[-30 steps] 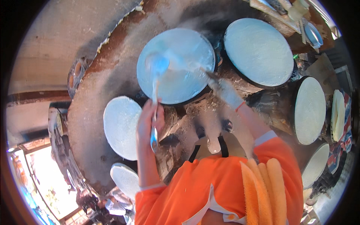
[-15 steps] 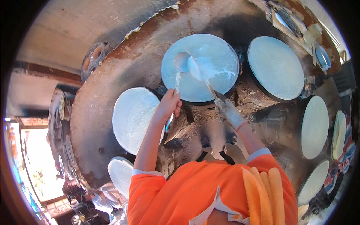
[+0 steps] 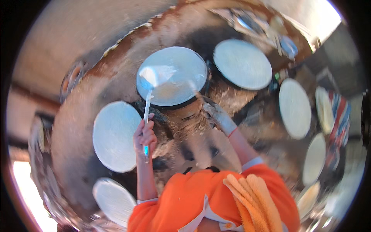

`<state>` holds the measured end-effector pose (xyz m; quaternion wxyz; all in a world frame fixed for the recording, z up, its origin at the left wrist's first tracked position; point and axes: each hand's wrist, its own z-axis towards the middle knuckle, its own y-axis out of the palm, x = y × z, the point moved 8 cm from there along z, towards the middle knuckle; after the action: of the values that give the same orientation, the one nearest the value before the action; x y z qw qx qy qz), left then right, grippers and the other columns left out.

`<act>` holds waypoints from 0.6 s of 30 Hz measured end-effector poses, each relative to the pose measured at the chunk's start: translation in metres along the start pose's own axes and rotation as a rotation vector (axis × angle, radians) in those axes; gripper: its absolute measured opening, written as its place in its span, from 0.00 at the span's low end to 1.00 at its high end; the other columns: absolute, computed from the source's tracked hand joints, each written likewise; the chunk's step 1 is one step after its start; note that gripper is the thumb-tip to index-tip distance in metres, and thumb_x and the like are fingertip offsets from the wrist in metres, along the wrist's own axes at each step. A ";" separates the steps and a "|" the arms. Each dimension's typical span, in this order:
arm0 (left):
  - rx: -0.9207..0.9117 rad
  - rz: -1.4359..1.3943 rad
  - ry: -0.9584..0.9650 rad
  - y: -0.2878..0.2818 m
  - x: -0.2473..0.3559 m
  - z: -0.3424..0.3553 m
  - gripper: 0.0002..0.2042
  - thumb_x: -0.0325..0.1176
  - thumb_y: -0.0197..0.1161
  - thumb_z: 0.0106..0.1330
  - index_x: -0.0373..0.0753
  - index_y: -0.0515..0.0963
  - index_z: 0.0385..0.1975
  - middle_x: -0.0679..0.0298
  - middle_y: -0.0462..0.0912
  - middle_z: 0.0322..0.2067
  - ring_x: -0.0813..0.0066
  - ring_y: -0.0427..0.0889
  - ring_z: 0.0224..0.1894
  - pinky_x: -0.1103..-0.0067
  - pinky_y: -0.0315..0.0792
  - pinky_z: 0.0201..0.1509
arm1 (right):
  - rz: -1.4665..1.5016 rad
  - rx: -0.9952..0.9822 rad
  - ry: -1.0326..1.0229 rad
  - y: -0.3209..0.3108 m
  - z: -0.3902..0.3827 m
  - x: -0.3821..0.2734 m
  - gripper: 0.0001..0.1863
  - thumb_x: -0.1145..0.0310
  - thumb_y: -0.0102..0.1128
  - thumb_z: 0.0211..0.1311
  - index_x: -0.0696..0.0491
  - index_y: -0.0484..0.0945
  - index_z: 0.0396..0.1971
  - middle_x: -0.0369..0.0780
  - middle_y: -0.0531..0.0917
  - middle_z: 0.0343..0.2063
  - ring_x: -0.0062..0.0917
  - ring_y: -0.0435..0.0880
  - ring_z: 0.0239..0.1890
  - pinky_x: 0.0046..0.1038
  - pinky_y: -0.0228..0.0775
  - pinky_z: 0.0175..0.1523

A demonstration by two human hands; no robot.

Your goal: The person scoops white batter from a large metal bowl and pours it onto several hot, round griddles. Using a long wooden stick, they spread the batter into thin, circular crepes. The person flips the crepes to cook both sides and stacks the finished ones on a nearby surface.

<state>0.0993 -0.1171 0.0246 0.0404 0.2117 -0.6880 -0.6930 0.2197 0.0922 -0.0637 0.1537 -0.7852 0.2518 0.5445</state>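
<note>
My bare left hand point(image 3: 145, 137) is closed round the long, pale-wrapped handle of a ladle point(image 3: 148, 102). The ladle's bowl, with white batter by it, is over the left part of a round griddle point(image 3: 189, 63). A thin, uneven white film covers much of that griddle. On my right hand point(image 3: 218, 116) is a soiled, pale work glove. Its fingers are wrapped round the handle of a spreading tool point(image 3: 198, 94), whose blurred head is at the griddle's right near edge.
Other round, white-coated griddles stand around me: one on the left point(image 3: 118, 135), one at lower left point(image 3: 114, 199), one at far right point(image 3: 243, 63) and several down the right side. A striped cloth point(image 3: 340, 116) lies at the right. A blue bowl point(image 3: 288, 46) sits at the back.
The whole view has turned, so the griddles appear further left. The ladle has moved to the griddle's left part. The spreading tool has drawn away from it toward the right near edge.
</note>
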 end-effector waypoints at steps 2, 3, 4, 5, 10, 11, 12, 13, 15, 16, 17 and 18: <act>0.037 0.440 0.181 -0.009 -0.010 -0.007 0.18 0.36 0.37 0.71 0.27 0.59 0.51 0.69 0.59 0.19 0.87 0.55 0.07 0.88 0.54 0.08 | -0.375 0.255 -0.492 -0.025 0.014 0.014 0.23 0.51 0.44 0.62 0.56 0.75 0.41 0.43 0.80 0.24 0.31 0.79 0.31 0.28 0.70 0.38; 0.017 0.448 0.178 -0.007 -0.012 -0.005 0.18 0.35 0.37 0.71 0.24 0.58 0.50 0.69 0.58 0.18 0.87 0.55 0.07 0.87 0.54 0.09 | -0.519 0.127 -0.460 -0.011 0.022 0.033 0.22 0.53 0.44 0.62 0.56 0.75 0.40 0.45 0.80 0.25 0.34 0.79 0.32 0.30 0.70 0.39; 0.042 0.337 0.149 0.001 -0.018 -0.002 0.18 0.35 0.36 0.71 0.24 0.57 0.51 0.69 0.57 0.19 0.87 0.55 0.08 0.87 0.54 0.09 | -0.659 -0.002 -0.426 0.006 0.023 0.053 0.21 0.54 0.44 0.62 0.56 0.76 0.39 0.47 0.80 0.26 0.37 0.79 0.32 0.31 0.70 0.39; 0.053 0.218 0.109 0.008 -0.025 -0.016 0.18 0.35 0.36 0.71 0.23 0.57 0.51 0.69 0.57 0.19 0.87 0.55 0.08 0.86 0.54 0.10 | -0.680 -0.032 -0.425 0.010 0.024 0.060 0.20 0.55 0.43 0.63 0.57 0.77 0.35 0.48 0.80 0.26 0.40 0.78 0.31 0.34 0.70 0.39; -0.198 0.281 0.354 0.064 -0.062 -0.169 0.20 0.34 0.34 0.71 0.26 0.48 0.57 0.66 0.59 0.22 0.84 0.59 0.09 0.85 0.57 0.10 | -0.739 0.089 -0.494 -0.003 0.005 0.017 0.20 0.58 0.45 0.64 0.61 0.75 0.29 0.48 0.79 0.25 0.41 0.75 0.26 0.36 0.65 0.34; -0.146 0.355 0.547 0.077 -0.071 -0.212 0.22 0.36 0.33 0.72 0.28 0.44 0.59 0.65 0.59 0.19 0.83 0.59 0.07 0.84 0.59 0.09 | -0.765 0.124 -0.506 -0.015 0.015 0.030 0.19 0.59 0.45 0.64 0.62 0.74 0.33 0.48 0.79 0.24 0.39 0.76 0.27 0.35 0.65 0.34; -0.196 0.523 0.647 0.094 -0.079 -0.260 0.21 0.36 0.33 0.72 0.30 0.44 0.58 0.65 0.60 0.19 0.84 0.59 0.07 0.85 0.59 0.07 | -0.786 0.148 -0.521 -0.023 0.026 0.044 0.18 0.61 0.45 0.64 0.63 0.74 0.36 0.47 0.79 0.24 0.37 0.76 0.28 0.33 0.65 0.34; -0.189 0.612 0.850 0.102 -0.088 -0.311 0.21 0.36 0.33 0.72 0.30 0.45 0.59 0.65 0.60 0.19 0.85 0.58 0.06 0.87 0.57 0.05 | -0.568 -0.042 -0.632 -0.010 0.021 0.060 0.18 0.60 0.46 0.64 0.62 0.72 0.40 0.46 0.80 0.27 0.35 0.77 0.30 0.32 0.66 0.35; -0.081 0.814 1.226 0.121 -0.113 -0.403 0.20 0.37 0.31 0.72 0.31 0.50 0.58 0.65 0.61 0.19 0.87 0.56 0.05 0.88 0.58 0.05 | -0.539 -0.169 -0.686 0.000 0.013 0.082 0.18 0.61 0.47 0.63 0.61 0.70 0.45 0.44 0.79 0.33 0.31 0.76 0.34 0.28 0.67 0.38; 0.063 0.873 1.383 0.122 -0.125 -0.440 0.19 0.37 0.33 0.72 0.31 0.52 0.57 0.66 0.61 0.19 0.87 0.55 0.06 0.88 0.56 0.06 | -0.730 -0.099 -0.661 0.000 0.005 0.090 0.18 0.63 0.46 0.64 0.61 0.69 0.46 0.44 0.79 0.36 0.29 0.76 0.36 0.26 0.68 0.39; 0.209 0.927 1.532 0.119 -0.134 -0.475 0.19 0.37 0.34 0.72 0.31 0.55 0.56 0.66 0.61 0.19 0.87 0.55 0.06 0.88 0.55 0.06 | -0.695 -0.068 -0.501 0.005 0.000 0.091 0.17 0.64 0.45 0.64 0.61 0.69 0.45 0.43 0.77 0.38 0.28 0.75 0.38 0.24 0.68 0.41; 0.543 0.985 1.697 0.104 -0.137 -0.519 0.17 0.37 0.37 0.71 0.34 0.57 0.54 0.68 0.60 0.19 0.87 0.54 0.06 0.87 0.54 0.07 | -0.655 -0.033 -0.345 0.012 -0.008 0.091 0.16 0.66 0.44 0.65 0.62 0.69 0.45 0.43 0.76 0.40 0.26 0.75 0.40 0.23 0.68 0.43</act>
<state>0.3802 -0.5611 0.1772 0.7465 0.3288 -0.5770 -0.0407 0.2449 0.0575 -0.1448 0.3473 -0.7232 -0.0515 0.5947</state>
